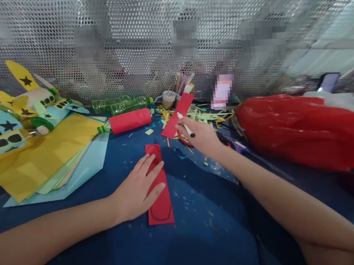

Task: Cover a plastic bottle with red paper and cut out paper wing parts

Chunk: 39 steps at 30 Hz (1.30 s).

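Observation:
My left hand lies with its fingers spread over a long red paper strip. Black curved lines are drawn at both ends of this strip; the fingers hide part of its middle. My right hand is closed around a white marker with a black end, raised farther off. Behind the marker is a second red strip, slanted across paper scraps; whether the fingers touch it I cannot tell. A bottle wrapped in red paper lies on its side just left of that strip.
Bottle-and-paper airplanes stand at the left beside stacked coloured sheets. Green bottles lie at the back, near cut scraps. A red plastic bag bulges on the right. A perforated metal sheet rises behind the blue table.

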### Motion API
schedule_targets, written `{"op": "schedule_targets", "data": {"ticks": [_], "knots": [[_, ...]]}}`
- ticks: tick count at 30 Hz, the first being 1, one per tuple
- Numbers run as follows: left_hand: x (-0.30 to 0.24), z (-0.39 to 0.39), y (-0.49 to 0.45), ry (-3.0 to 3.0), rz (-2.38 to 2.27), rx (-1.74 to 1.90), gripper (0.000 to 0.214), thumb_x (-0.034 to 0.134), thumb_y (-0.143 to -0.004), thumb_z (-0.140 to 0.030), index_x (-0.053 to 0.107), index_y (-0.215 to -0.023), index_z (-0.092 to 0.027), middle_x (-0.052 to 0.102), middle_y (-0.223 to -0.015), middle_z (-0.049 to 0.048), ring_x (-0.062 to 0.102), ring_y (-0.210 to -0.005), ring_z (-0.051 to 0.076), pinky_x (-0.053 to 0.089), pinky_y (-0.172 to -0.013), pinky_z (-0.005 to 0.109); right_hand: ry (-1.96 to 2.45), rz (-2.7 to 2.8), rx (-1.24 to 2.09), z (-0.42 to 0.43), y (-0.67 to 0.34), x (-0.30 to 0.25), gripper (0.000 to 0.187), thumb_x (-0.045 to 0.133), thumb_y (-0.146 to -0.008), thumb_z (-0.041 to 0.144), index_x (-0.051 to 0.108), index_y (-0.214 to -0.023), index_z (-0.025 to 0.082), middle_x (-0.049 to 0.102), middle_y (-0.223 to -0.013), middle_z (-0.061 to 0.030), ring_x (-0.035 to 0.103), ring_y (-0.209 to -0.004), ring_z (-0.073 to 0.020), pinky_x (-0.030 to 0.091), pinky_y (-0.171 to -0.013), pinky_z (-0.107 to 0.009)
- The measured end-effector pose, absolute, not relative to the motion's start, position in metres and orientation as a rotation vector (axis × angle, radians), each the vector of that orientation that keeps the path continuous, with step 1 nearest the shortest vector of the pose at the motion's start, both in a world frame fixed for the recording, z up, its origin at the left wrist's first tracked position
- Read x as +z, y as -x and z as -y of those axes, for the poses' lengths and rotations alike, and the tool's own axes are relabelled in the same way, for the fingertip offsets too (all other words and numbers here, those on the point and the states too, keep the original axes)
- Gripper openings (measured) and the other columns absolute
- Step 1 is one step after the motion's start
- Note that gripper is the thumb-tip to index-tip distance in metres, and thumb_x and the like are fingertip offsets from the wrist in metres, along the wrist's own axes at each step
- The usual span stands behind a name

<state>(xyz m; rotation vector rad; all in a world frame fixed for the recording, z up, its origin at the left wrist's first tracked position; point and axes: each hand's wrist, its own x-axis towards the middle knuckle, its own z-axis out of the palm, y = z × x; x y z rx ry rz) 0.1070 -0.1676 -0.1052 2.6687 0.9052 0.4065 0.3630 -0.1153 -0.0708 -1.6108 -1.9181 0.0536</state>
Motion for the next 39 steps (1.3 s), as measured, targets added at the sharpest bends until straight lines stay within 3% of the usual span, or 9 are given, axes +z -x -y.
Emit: {"op": "schedule_targets", "data": {"ticks": [2,4,8,12,16,21,31,35,39], "knots": [[-0.105,0.168,-0.107,-2.658,-0.905,0.439,0.055,0.030,-0.098,-0.044,0.032,-0.147,-0.019,0.030,-0.154,0.0150,0.020,-0.144,0.031,0.028,-0.114,0.054,1.932,2.100,-0.253,0.111,-0.381,-0.060,0.004,0.055,-0.086,0.022,0.059,-0.088,0.022,0.063,-0.075,-0.0069,0.061,-0.075,-0.0229,0.039,-0.063,-0.031],[-0.103,0.167,-0.107,-2.650,-0.902,0.463,0.053,0.030,-0.098,-0.043,0.034,-0.146,-0.019,0.034,-0.151,0.0146,0.023,-0.142,0.030,0.029,-0.114,0.053,2.191,2.191,-0.385,0.108,-0.396,-0.055,0.017,0.057,-0.081,0.011,0.059,-0.096,0.019,0.067,-0.084,-0.0113,0.063,-0.083,-0.0263,0.039,-0.065,-0.032],[-0.099,0.165,-0.107,-2.635,-0.880,0.529,0.047,0.030,-0.099,-0.039,0.046,-0.136,-0.017,0.046,-0.137,0.0138,0.033,-0.134,0.028,0.032,-0.112,0.049,2.413,2.248,-0.316,0.105,-0.407,-0.057,0.029,0.050,-0.080,0.002,0.055,-0.107,0.012,0.068,-0.098,-0.0191,0.066,-0.087,-0.0297,0.039,-0.065,-0.032],[-0.097,0.162,-0.108,-2.569,-0.892,0.646,0.039,0.031,-0.098,-0.035,0.053,-0.125,-0.018,0.055,-0.125,0.0106,0.043,-0.124,0.025,0.036,-0.109,0.045,2.357,2.254,-0.303,0.106,-0.404,-0.057,0.031,0.047,-0.077,-0.005,0.056,-0.101,0.013,0.068,-0.090,-0.0166,0.066,-0.084,-0.0281,0.039,-0.065,-0.032],[-0.097,0.157,-0.108,-2.382,-0.972,0.754,0.031,0.035,-0.098,-0.035,0.053,-0.119,-0.021,0.062,-0.113,0.0069,0.052,-0.113,0.022,0.042,-0.101,0.043,1.863,2.102,-0.140,0.118,-0.381,-0.048,0.015,0.060,-0.080,0.010,0.051,-0.089,0.019,0.066,-0.085,-0.0092,0.063,-0.077,-0.0240,0.042,-0.067,-0.032],[-0.097,0.151,-0.107,-2.083,-1.078,0.845,0.032,0.045,-0.094,-0.037,0.048,-0.122,-0.023,0.065,-0.106,0.0041,0.061,-0.101,0.019,0.051,-0.086,0.036,1.120,2.049,0.698,0.155,-0.327,-0.043,0.019,0.065,-0.084,0.030,0.047,-0.088,0.024,0.067,-0.088,-0.0014,0.063,-0.078,-0.0165,0.048,-0.070,-0.029],[-0.096,0.153,-0.107,-2.070,-1.088,0.823,0.030,0.051,-0.089,-0.046,0.063,-0.103,-0.022,0.070,-0.100,0.0033,0.064,-0.091,0.020,0.051,-0.075,0.032,1.044,1.880,0.856,0.162,-0.309,-0.067,0.023,0.067,-0.082,0.038,0.050,-0.082,0.022,0.060,-0.081,-0.0002,0.055,-0.069,-0.0128,0.043,-0.063,-0.027],[-0.094,0.148,-0.107,-1.977,-1.053,0.840,0.030,0.042,-0.095,-0.045,0.060,-0.095,-0.021,0.066,-0.089,0.0004,0.062,-0.085,0.017,0.048,-0.078,0.030,0.966,1.543,1.100,0.154,-0.312,-0.067,0.033,0.040,-0.092,0.054,0.051,-0.089,0.024,0.058,-0.068,-0.0003,0.054,-0.060,-0.0143,0.044,-0.056,-0.029],[-0.096,0.143,-0.107,-1.891,-1.033,0.860,0.030,0.037,-0.097,-0.042,0.054,-0.087,-0.020,0.060,-0.080,-0.0014,0.059,-0.080,0.015,0.045,-0.076,0.027,0.914,1.253,1.169,0.146,-0.314,-0.064,0.023,0.045,-0.088,0.042,0.047,-0.075,0.024,0.041,-0.048,0.0055,0.036,-0.043,-0.0109,0.032,-0.043,-0.025]]}}
